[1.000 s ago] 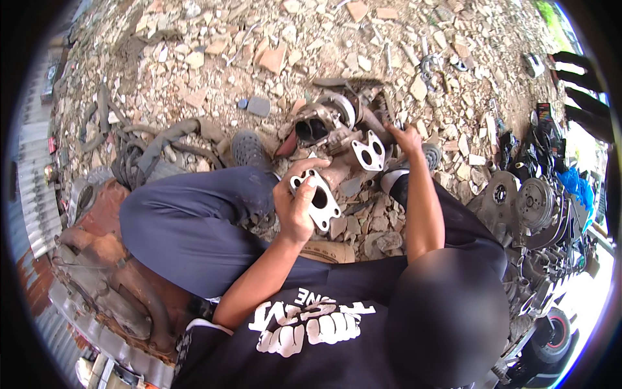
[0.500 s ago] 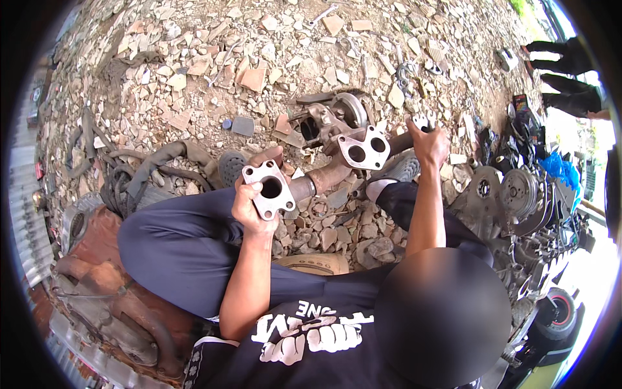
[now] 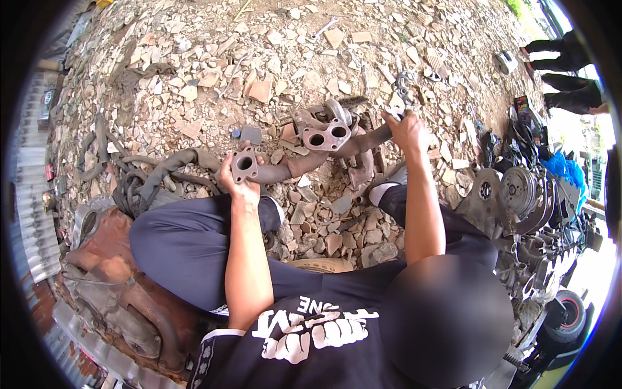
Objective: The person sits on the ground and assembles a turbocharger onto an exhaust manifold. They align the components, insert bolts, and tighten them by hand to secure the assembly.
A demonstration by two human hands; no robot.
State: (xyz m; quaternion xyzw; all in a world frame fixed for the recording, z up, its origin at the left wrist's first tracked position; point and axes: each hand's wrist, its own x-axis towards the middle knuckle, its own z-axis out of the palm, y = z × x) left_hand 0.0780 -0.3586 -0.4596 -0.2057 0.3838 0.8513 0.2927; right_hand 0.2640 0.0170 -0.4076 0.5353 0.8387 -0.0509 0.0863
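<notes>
A rusty exhaust manifold (image 3: pixel 304 165) is held up in both my hands, stretched left to right above the stony ground. My left hand (image 3: pixel 241 190) is closed around the flange at its left end, a plate with one large round hole and smaller bolt holes. At the right end my right hand (image 3: pixel 409 135) grips the pipe, its fingers partly hiding the flange there. Midway along, a flange with two round holes (image 3: pixel 327 134) faces up. Behind and below the manifold lies a rusty cast metal part (image 3: pixel 364 167), partly covered by it.
Wrenches (image 3: pixel 324 27) and chain-like metal pieces (image 3: pixel 403 85) lie among broken tiles. Old hoses (image 3: pixel 165 167) and a rusty engine part (image 3: pixel 133 292) are to my left. Pulleys (image 3: pixel 520 189) and metal parts crowd the right. People in dark trousers (image 3: pixel 564 55) stand at far right.
Both hands have carried the manifold farther from my body and slightly left. Its left flange has tilted, and the part behind it shows differently.
</notes>
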